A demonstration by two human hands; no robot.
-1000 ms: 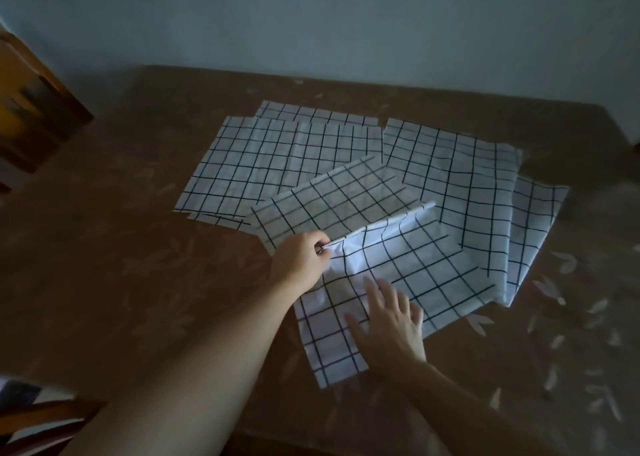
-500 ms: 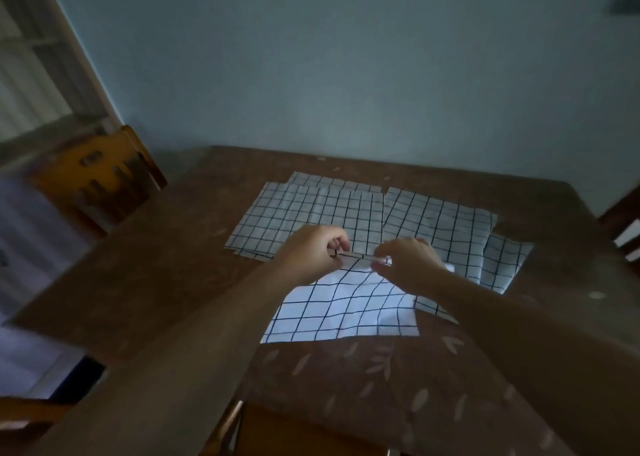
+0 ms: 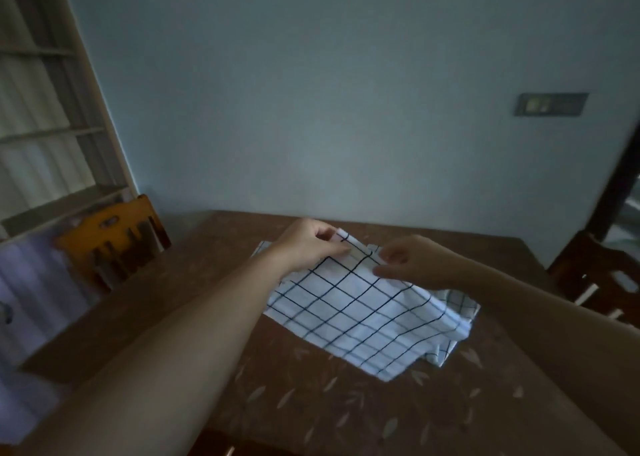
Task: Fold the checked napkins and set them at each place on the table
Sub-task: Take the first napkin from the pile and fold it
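Observation:
A white napkin with a black check [image 3: 363, 313] hangs lifted above the brown table [image 3: 207, 282]. My left hand [image 3: 308, 244] pinches its upper edge at the left. Close beside it, my right hand [image 3: 412, 261] pinches the same edge. The cloth slopes down from both hands toward me, its lower corner near the table top. Parts of other checked napkins [image 3: 460, 303] show behind and under it at the right; most of them are hidden by the raised cloth and my hands.
A yellow wooden chair [image 3: 110, 241] stands at the table's left side. A dark wooden chair [image 3: 595, 279] stands at the right. A pale blue wall with a switch plate [image 3: 550, 104] rises behind the table. Shelving [image 3: 45, 130] fills the left.
Both hands have raised the napkin off the table and carried it away from me. My view has tilted up, showing more wall and less of the table.

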